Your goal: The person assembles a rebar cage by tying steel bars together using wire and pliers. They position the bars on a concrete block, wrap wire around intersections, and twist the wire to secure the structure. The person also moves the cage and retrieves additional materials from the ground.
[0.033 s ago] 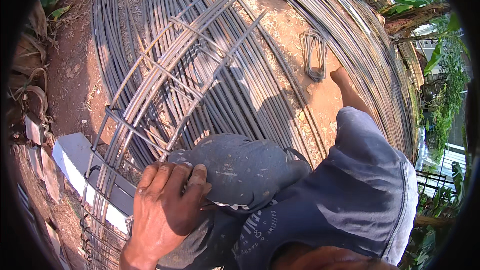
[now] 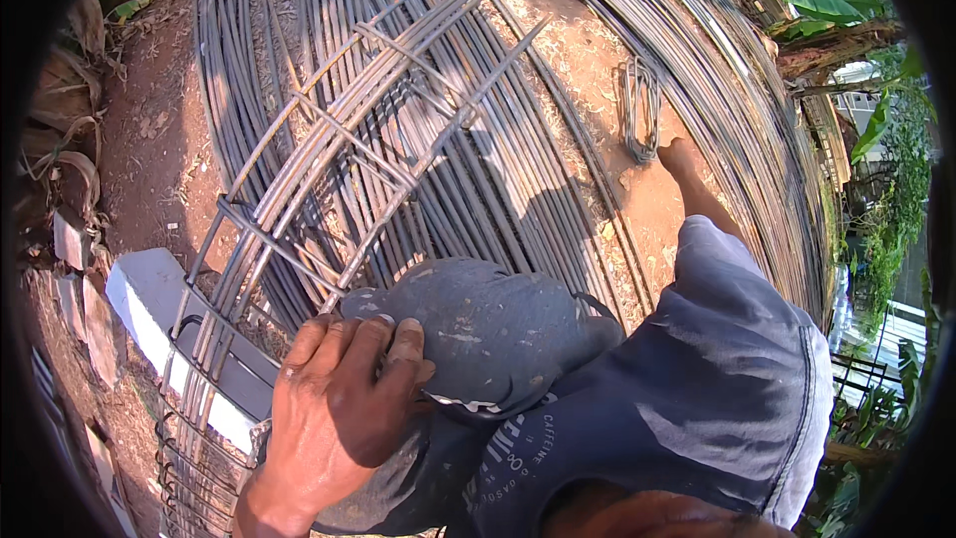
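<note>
Stretched out to the far right, my right hand (image 2: pixel 679 154) is closed at the near end of a small bundle of rectangular rebar stirrups (image 2: pixel 639 115). The bundle looks tilted on its side; the exact finger contact is too small to make out. My left hand (image 2: pixel 349 389) lies on my bent knee (image 2: pixel 478 324), fingers slightly bent, holding nothing that I can see. Just beyond its fingers runs a long rebar cage (image 2: pixel 289 194), made of several bars with stirrups across them. More stirrups (image 2: pixel 184 458) crowd its near left end.
Long rebar rods (image 2: pixel 478 189) cover the ground under the cage, and another stack of rods (image 2: pixel 737 120) stretches along the right. A white block (image 2: pixel 149 289) stands beneath the cage at left. Dry leaves (image 2: pixel 75 139) line the left edge; green plants (image 2: pixel 876 229) border the right.
My right hand has come against the stirrup bundle, which now looks narrower and more tilted. The left hand stays on the knee. The whole view has shifted slightly.
</note>
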Motion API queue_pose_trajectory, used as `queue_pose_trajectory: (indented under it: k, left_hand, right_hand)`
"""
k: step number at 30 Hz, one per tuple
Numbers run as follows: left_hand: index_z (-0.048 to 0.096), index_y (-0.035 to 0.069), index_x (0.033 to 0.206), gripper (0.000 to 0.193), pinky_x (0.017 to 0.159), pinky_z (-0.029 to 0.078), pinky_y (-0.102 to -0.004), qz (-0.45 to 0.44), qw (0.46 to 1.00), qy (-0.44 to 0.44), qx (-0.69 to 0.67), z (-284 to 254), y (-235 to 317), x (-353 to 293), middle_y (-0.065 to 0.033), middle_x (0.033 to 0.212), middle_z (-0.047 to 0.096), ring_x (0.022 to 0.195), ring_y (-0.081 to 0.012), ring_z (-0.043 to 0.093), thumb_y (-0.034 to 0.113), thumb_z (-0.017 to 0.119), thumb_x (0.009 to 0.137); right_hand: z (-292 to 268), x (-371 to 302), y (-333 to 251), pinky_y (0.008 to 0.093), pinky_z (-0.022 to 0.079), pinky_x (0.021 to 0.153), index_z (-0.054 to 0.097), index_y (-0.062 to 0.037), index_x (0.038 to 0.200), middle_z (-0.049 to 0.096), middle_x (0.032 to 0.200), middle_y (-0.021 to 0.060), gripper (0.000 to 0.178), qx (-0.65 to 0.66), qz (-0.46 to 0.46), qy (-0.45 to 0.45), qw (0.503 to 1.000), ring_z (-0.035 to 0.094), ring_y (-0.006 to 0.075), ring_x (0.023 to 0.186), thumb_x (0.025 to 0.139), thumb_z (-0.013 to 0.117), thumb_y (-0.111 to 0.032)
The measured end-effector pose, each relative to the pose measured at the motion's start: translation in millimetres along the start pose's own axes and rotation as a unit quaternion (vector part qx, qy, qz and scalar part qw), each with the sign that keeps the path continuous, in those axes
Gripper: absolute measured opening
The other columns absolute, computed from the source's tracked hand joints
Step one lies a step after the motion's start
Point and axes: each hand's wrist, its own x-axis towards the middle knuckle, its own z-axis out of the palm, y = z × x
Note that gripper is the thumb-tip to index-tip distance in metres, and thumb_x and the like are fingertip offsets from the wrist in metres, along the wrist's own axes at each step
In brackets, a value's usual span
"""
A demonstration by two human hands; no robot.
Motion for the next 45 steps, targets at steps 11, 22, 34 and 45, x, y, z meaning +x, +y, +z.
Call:
queue_pose_trajectory:
  k: [11, 22, 34, 45]
  left_hand:
    - [0.067, 0.005, 0.103, 0.033, 0.096, 0.045, -0.0443, 0.204, 0.965, 0.070, 0.148, 36, 30, -11, -0.0151, 0.119, 0.061, 0.109, -0.0300, 0.057, 0.029, 0.053, 0.083]
    - [0.066, 0.007, 0.111, 0.036, 0.114, 0.030, -0.0450, 0.157, 0.974, 0.068, 0.148, 58, 36, -64, -0.0124, 0.135, 0.054, 0.133, -0.0291, 0.044, 0.028, 0.053, 0.085]
    - [0.054, 0.007, 0.127, 0.043, 0.118, 0.024, -0.0490, 0.149, 0.987, -0.008, 0.064, 59, 15, -90, -0.0111, 0.154, 0.035, 0.144, -0.0258, 0.029, 0.024, 0.050, 0.087]
    - [0.064, 0.010, 0.114, 0.032, 0.117, 0.024, -0.0515, 0.165, 0.980, 0.005, 0.107, 78, 28, -99, -0.0099, 0.158, 0.027, 0.149, -0.0300, 0.016, 0.028, 0.049, 0.092]
  right_hand:
    - [-84, -198, -309, 0.0410, 0.046, 0.094, 0.066, -0.0003, 0.111, 0.067, 0.109, 0.0180, 0.028, 0.333, -0.523, 0.119, 0.776, 0.061, 0.0305, 0.105, 0.093, 0.060, -0.021]
    - [-52, -183, -392, 0.0461, 0.042, 0.101, 0.052, -0.0004, 0.132, 0.061, 0.118, 0.0265, 0.054, 0.175, -0.446, 0.096, 0.872, 0.059, 0.0400, 0.108, 0.091, 0.059, -0.035]
    - [-37, -173, -388, 0.0480, 0.034, 0.104, 0.053, -0.0023, 0.130, 0.066, 0.107, 0.0255, 0.051, 0.165, -0.412, 0.065, 0.894, 0.060, 0.0396, 0.106, 0.095, 0.050, -0.039]
    - [-59, -285, -425, 0.0451, 0.044, 0.094, 0.064, -0.0020, 0.114, 0.065, 0.114, 0.0211, 0.035, 0.314, -0.538, 0.012, 0.782, 0.059, 0.0388, 0.110, 0.091, 0.062, -0.028]
